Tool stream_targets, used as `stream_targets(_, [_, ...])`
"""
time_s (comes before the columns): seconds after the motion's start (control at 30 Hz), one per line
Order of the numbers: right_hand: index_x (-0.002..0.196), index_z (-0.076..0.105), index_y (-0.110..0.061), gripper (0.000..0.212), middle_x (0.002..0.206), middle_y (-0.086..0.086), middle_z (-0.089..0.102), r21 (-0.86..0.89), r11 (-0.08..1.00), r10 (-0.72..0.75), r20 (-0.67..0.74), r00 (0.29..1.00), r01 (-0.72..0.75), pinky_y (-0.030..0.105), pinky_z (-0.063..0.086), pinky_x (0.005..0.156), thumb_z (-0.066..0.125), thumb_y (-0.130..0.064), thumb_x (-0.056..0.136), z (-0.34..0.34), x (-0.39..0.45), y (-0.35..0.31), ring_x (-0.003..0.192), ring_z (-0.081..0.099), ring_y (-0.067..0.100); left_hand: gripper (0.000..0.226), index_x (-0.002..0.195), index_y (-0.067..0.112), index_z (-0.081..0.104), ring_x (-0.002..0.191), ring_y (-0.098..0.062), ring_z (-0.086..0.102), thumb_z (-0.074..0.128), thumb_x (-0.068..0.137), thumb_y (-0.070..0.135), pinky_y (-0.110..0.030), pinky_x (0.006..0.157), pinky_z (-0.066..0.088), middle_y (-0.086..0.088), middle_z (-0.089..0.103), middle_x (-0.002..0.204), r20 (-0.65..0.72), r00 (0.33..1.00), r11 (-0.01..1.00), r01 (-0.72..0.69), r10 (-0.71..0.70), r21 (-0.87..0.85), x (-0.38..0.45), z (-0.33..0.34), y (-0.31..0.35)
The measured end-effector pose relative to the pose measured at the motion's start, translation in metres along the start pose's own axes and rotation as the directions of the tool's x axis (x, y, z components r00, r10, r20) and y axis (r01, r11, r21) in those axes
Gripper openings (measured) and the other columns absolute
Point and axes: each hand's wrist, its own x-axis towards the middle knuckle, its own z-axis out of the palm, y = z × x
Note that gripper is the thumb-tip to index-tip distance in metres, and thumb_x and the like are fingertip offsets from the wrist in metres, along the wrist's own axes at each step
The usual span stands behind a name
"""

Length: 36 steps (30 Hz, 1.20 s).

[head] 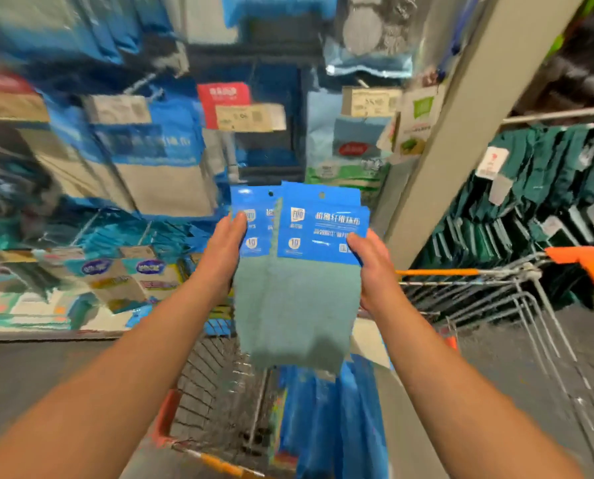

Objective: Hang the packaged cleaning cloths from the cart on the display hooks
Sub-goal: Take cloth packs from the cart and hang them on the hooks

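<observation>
blue and grey packs [157,160] are hanging on the display [122,108] at the far left, all blurry. price tags [250,117] are sticking out on the hooks in front of them, and a red card [223,93] is showing just behind one tag. boxes [122,271] are sitting on a low shelf under the packs.

moving right, the left hand [221,252] is reaching up to the middle. its fingers are lying straight and together along the left edge of the cloths [297,271], and the thumb is hiding behind, so i cannot tell how hard it is gripping. the cloths are being held up in the air between both hands, above the cart [219,385] and in front of the display. they are soft green, with blue cards [319,226] on top. one pack is sitting in front of another, and each card is showing a small hole near its top edge. they are not on a hook.

the right hand [375,271] is holding the right edge of the front card, with its thumb curling onto the front of the card and pinching it.

down below, the cart is standing with more blue packs [337,420] inside it. an orange handle [578,257] is showing at the right. a grey post [461,126] is standing up beside the display, and dark green things [530,188] are hanging far right behind it.
</observation>
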Motion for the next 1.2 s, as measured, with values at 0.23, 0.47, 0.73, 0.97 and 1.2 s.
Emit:
stream_targets(0.23, [0.101,0.066,-0.009,0.023,0.096,0.011,0.073,-0.143,0.98,-0.093,0.3,0.949,0.141,0.045,0.054,0.083,0.062,-0.018,0.08,0.212,-0.006,0.001,0.087,0.065,0.026,0.071,0.135,0.018,0.048,0.121,-0.027,0.056,0.061,0.077,0.056,-0.054,0.105,0.04,-0.009,0.058,0.133,-0.174,0.963,0.953,-0.237,0.205,-0.188,-0.029,-0.192,0.074])
stream_targets(0.47, [0.091,0.066,-0.015,0.007,0.079,-0.003,0.074,-0.056,0.979,-0.15,0.459,0.876,0.197,0.036,0.055,0.075,0.063,-0.01,0.087,0.449,-0.052,0.025,0.072,0.068,0.015,0.039,0.113,0.007,0.061,0.083,-0.026,0.069,0.055,0.087,0.035,-0.04,0.079,0.054,-0.011,0.072,0.1,-0.235,0.904,0.91,-0.393,0.357,-0.132,-0.078,-0.419,0.163])
stream_targets(0.73, [0.098,0.061,-0.009,0.006,0.067,-0.005,0.07,-0.045,0.973,-0.169,0.522,0.836,0.225,0.032,0.057,0.061,0.058,-0.009,0.093,0.615,-0.064,0.003,0.062,0.068,0.012,0.03,0.119,0.009,0.056,0.076,-0.016,0.07,0.052,0.097,0.029,-0.033,0.068,0.057,-0.009,0.07,0.104,-0.267,0.83,0.86,-0.51,0.489,-0.009,-0.087,-0.564,0.254])
stream_targets(0.97, [0.099,0.062,-0.013,0.006,0.089,0.004,0.072,-0.083,0.929,-0.294,0.422,0.858,0.36,0.045,0.057,0.079,0.061,-0.013,0.093,0.627,-0.031,-0.034,0.08,0.07,0.023,0.016,0.101,0.019,0.064,0.081,-0.018,0.07,0.051,0.097,0.027,-0.035,0.074,0.056,-0.002,0.073,0.094,-0.179,0.824,0.835,-0.55,0.537,-0.023,-0.038,-0.583,0.297])
stream_targets(1.2, [0.097,0.065,-0.02,0.007,0.093,0.005,0.074,-0.108,0.896,-0.399,0.233,0.887,0.431,0.047,0.056,0.078,0.063,-0.017,0.091,0.591,0.035,-0.074,0.081,0.072,0.024,0.022,0.096,0.017,0.064,0.071,-0.019,0.068,0.053,0.095,0.035,-0.034,0.066,0.055,-0.009,0.073,0.089,-0.084,0.828,0.832,-0.552,0.554,0.051,0.024,-0.564,0.334])
